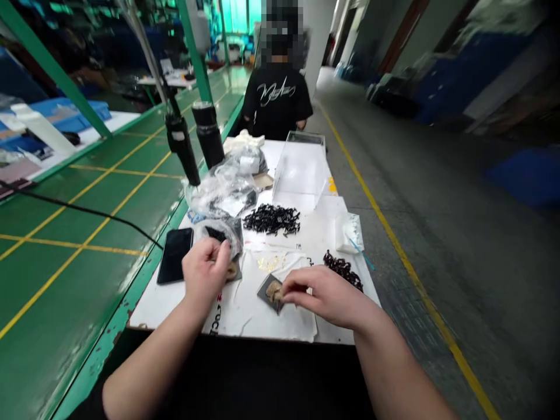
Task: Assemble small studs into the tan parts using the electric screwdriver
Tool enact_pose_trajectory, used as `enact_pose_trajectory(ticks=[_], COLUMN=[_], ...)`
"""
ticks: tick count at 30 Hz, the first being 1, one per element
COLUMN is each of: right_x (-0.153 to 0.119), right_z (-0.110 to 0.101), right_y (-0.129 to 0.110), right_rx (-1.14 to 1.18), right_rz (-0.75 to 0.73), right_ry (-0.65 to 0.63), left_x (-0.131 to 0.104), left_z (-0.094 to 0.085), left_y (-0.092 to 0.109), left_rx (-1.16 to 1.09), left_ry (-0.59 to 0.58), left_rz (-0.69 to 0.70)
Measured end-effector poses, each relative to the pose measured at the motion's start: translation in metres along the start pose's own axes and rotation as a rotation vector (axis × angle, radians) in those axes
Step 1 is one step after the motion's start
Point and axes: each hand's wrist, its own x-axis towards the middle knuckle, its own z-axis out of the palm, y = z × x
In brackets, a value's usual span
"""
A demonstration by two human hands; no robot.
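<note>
My left hand (205, 271) is raised over the left side of the white table, thumb and fingers drawn together. What its fingertips hold, if anything, cannot be made out. Behind it lie a clear plastic bag (234, 230) with dark contents and a tan ring-like object (231, 270). My right hand (324, 293) is closed in a pinch at the right edge of a brown lump (273, 290) on a small dark square pad (263, 293). Whatever sits between those fingertips is too small to name. Just beyond the pad, tiny gold-coloured pieces (271, 262) are scattered on white paper (249, 315).
A pile of small black parts (272, 220) and dark reddish-brown parts (343, 270) lie on the table. Around them are a phone (175, 255), a tissue pack (349, 232), a clear box (300, 169) and a black bottle (209, 135). A person (277, 96) is beyond the table.
</note>
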Motion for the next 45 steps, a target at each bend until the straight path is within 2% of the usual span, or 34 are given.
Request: enact_pose_trajectory(ticks=[2,4,5,6,8,9,10,11,14,21,25,27,30,34,36,40,45], right_x=[0.004,0.014,0.022,0.031,0.047,0.053,0.056,0.056,0.037,-0.039,-0.059,-0.061,-0.056,-0.041,-0.035,-0.028,-0.022], right_z=[-0.028,-0.056,-0.067,-0.076,-0.087,-0.088,-0.087,-0.083,-0.063,-0.018,0.000,0.009,0.020,0.025,0.024,0.021,0.022], right_y=[-0.011,-0.016,-0.016,-0.015,-0.009,-0.006,-0.003,0.000,0.006,0.025,0.038,0.042,0.046,0.050,0.052,0.052,0.049], right_rx=[0.085,0.179,0.230,0.276,0.335,0.345,0.343,0.325,0.182,-0.344,-0.570,-0.632,-0.699,-0.808,-0.867,-0.938,-0.973], right_rz=[-0.025,-0.030,-0.038,-0.055,-0.064,-0.046,-0.018,0.014,0.096,0.305,0.473,0.525,0.525,0.490,0.487,0.484,0.540], right_ry=[-0.109,-0.072,0.028,0.194,0.637,0.808,0.910,0.939,0.819,0.626,0.491,0.424,0.356,0.347,0.336,0.304,0.241], left_x=[0.012,0.024,0.030,0.034,0.041,0.043,0.045,0.047,0.050,0.047,0.043,0.041,0.040,0.040,0.042,0.046,0.050], left_z=[-0.008,-0.012,-0.013,-0.013,-0.012,-0.011,-0.010,-0.008,-0.002,0.013,0.018,0.019,0.020,0.021,0.021,0.017,0.014], left_y=[-0.008,-0.015,-0.017,-0.019,-0.021,-0.021,-0.020,-0.019,-0.016,-0.015,-0.022,-0.026,-0.030,-0.036,-0.040,-0.049,-0.051], left_rx=[0.203,0.346,0.389,0.418,0.462,0.483,0.506,0.529,0.578,0.618,0.555,0.508,0.454,0.398,0.367,0.266,0.213], left_ry=[-0.094,-0.184,-0.235,-0.285,-0.370,-0.399,-0.418,-0.429,-0.448,-0.490,-0.396,-0.352,-0.309,-0.265,-0.234,-0.313,-0.385], left_rz=[-0.062,-0.091,-0.100,-0.106,-0.109,-0.108,-0.103,-0.095,-0.049,0.018,0.061,0.053,0.041,0.022,0.062,0.192,0.218])
